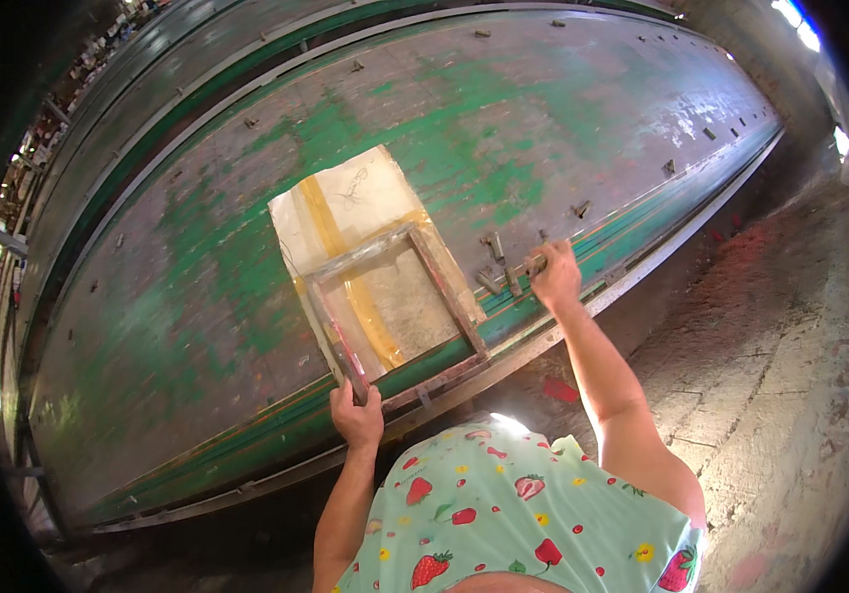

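My left hand [357,415] is closed around the near end of the left bar of a worn rectangular frame [442,287], streaked with grey and red. Under most of the frame lies a pale cardboard sheet [360,193] with yellow-brown tape strips; the frame's near end reaches over the table's front edge. To the right, my right hand [558,279] has its fingers curled around a small dull cylindrical piece [535,265], mostly covered by the fingers. Several similar small metal-looking pieces [497,247] lie just left of that hand, beside the cardboard.
The long table [197,267] has a worn green and grey top, with a pale rail [642,262] along its near edge. More small pieces [581,210] are scattered over it. Another long table [138,74] runs behind. A concrete floor [761,366] lies at right.
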The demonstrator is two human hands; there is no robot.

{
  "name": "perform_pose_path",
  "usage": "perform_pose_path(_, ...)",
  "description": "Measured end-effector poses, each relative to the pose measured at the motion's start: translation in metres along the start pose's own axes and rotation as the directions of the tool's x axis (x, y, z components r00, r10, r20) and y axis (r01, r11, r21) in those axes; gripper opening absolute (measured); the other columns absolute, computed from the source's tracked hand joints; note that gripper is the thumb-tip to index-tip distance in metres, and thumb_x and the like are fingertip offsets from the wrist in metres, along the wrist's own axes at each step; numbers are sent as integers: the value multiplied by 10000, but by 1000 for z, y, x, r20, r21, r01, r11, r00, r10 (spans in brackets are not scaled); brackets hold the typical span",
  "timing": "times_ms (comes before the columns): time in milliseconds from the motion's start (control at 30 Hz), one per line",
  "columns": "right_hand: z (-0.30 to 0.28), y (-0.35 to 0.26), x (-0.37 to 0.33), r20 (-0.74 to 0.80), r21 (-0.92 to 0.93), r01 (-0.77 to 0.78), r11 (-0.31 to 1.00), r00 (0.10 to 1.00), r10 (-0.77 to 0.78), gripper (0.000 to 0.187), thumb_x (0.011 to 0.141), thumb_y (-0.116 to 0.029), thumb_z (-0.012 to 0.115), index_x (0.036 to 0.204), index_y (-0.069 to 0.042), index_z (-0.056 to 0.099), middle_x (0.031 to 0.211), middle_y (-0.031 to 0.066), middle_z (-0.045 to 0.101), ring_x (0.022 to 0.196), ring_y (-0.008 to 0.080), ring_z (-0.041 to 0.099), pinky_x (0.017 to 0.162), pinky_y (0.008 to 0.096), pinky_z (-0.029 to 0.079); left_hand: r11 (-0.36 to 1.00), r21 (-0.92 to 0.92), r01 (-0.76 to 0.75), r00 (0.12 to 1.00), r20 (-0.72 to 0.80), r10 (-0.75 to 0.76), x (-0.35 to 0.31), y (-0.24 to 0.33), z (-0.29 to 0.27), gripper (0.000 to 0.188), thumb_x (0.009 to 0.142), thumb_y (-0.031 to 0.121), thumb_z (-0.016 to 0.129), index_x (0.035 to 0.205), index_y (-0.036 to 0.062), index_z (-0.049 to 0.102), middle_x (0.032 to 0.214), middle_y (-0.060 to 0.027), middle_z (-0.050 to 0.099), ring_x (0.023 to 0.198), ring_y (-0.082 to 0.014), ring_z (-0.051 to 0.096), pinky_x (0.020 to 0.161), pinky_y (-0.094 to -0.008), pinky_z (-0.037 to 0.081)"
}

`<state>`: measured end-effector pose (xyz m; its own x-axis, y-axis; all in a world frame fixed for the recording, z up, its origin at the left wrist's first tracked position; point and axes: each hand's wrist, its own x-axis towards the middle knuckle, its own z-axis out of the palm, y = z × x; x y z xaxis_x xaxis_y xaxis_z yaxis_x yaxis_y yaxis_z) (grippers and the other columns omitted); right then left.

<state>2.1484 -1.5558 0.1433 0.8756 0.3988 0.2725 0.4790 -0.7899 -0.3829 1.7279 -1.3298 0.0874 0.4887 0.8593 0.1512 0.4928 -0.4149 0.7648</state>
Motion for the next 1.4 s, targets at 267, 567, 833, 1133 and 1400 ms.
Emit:
perform_pose_path(267,-18,-12,24,-34,-162,371,914,924,-381,444,881,-58,788,1317,-141,796,1350,148,703,1286,394,683,1029,495,611,956,-14,293,950,113,-290,1,-2,-3,537,889,336,883,1350,75,798,1047,-179,809,922,-383,788,857,-488,633)
perform_pose_path(567,9,-73,-12,356,71,469,880,813,-462,311,952,-182,864,1254,-131,805,1243,115,737,1048,388,793,878,522,645,981,-4,191,980,51,-191,9,30,-23,336,847,266,814,1086,33,777,905,-181,749,801,-351,744,754,-469,588)
perform_pose_path(833,15,-81,3,443,-135,464,875,818,-366,278,937,-189,858,1201,-135,791,1232,132,711,1103,378,790,886,534,658,968,-95,233,970,99,-224,6,27,-24,372,860,241,832,1165,37,774,888,-145,736,770,-284,712,755,-428,593)
perform_pose_path(1133,39,-62,-10,250,62,237,970,937,-245,360,876,-170,839,1229,-108,804,1198,177,760,1100,421,761,925,527,639,944,-65,322,931,205,-303,9,6,-26,774,811,387,974,1437,-10,752,833,-121,715,738,-254,698,724,-420,593)
perform_pose_path(1400,30,-86,-43,284,849,-372,375,920,268,327,1100,-69,716,1410,27,762,1098,95,775,729,134,741,610,317,627,911,-245,331,925,276,-261,13,-19,-27,1077,795,380,1035,1670,-40,566,747,-33,673,661,-135,635,663,-350,572)
